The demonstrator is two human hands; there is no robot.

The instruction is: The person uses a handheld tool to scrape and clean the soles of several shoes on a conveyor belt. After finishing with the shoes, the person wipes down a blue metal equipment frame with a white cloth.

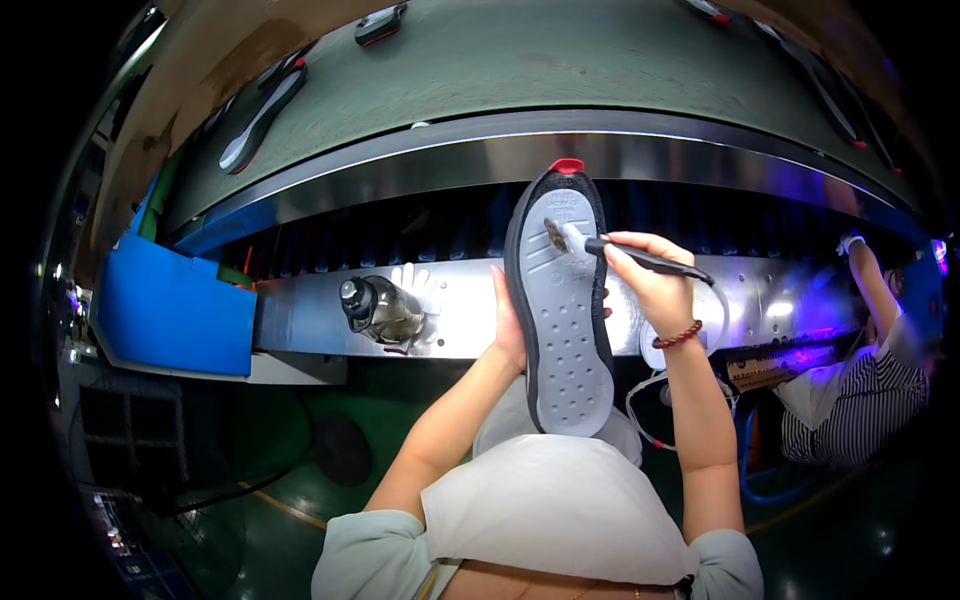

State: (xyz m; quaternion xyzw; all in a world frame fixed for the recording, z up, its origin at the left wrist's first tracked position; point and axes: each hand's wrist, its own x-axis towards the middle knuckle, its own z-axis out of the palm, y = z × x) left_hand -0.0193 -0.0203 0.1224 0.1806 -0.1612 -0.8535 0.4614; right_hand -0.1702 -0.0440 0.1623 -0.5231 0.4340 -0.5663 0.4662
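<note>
And there's the left hand, most of its fingers lost behind the shoe sole, whose raised marks are too small to read! The bottle partly covers a white glove; up top, another sole is sliced by the edge; far right, a co-worker goes blurry.

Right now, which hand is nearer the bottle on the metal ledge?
Left. The left hand holds the sole, right of the bottle; the right hand, holding a brush, is farther right.

Grey sole, black rim, red tab.
</note>
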